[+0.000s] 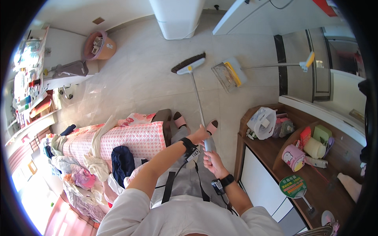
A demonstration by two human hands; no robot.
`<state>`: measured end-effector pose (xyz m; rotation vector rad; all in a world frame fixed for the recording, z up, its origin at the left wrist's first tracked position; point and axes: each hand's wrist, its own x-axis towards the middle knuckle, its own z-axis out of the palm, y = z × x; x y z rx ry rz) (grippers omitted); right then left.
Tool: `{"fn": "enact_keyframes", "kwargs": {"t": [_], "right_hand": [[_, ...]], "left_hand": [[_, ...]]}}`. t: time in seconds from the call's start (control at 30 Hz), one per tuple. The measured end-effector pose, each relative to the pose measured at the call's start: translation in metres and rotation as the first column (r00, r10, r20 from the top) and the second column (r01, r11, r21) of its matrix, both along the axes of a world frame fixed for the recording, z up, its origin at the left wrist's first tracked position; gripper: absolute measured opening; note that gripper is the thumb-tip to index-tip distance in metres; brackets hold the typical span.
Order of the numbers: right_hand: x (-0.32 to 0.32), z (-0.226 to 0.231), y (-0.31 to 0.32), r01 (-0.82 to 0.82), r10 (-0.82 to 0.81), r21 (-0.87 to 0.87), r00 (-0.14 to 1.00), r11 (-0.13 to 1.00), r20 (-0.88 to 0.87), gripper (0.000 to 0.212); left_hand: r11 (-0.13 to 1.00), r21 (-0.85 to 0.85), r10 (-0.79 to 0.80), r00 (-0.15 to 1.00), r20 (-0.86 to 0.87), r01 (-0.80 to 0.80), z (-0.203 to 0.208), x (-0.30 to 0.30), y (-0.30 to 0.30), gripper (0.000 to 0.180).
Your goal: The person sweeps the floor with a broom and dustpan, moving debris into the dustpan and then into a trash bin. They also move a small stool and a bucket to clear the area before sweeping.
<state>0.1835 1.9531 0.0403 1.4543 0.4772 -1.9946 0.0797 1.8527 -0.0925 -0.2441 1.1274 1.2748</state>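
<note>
A broom (198,94) slants away from me across the tiled floor, its dark bristles down and its white-grey head set off with a yellow joint. My left hand (201,135) is wrapped round the handle just above its pale grip. Lower down, my right hand (214,162) closes on the handle's near end. To the right of the broom head lies a long-handled dustpan (235,72), grey and yellow with a see-through front part. Its metal handle stretches right to a yellow-tipped grip. A small gap separates broom head and dustpan.
On my left, a bed (130,137) with a pink checked cover carries heaped clothes (84,177). A peach bin (106,46) stands far left. White furniture (177,19) is ahead. At right, a wooden cabinet (262,151) holds bags, a pink container (293,157) and a green hand fan (292,186).
</note>
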Motion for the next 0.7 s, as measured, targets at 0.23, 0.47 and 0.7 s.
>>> {"fn": "enact_keyframes", "kwargs": {"t": [0.23, 0.47, 0.7], "right_hand": [[0.074, 0.070, 0.063, -0.228, 0.239, 0.200, 0.970, 0.953, -0.034, 0.024], [0.057, 0.048, 0.065, -0.252, 0.295, 0.235, 0.940, 0.939, -0.169, 0.017], [-0.060, -0.052, 0.023, -0.092, 0.122, 0.109, 0.940, 0.990, -0.318, 0.022]], "left_hand": [[0.999, 0.005, 0.039, 0.914, 0.403, -0.045, 0.066, 0.054, 0.060, 0.033], [0.997, -0.014, 0.062, 0.943, -0.327, -0.070, 0.048, 0.055, 0.042, 0.046], [0.904, -0.401, 0.000, 0.941, -0.340, -0.145, -0.051, -0.076, 0.016, 0.023]]}}
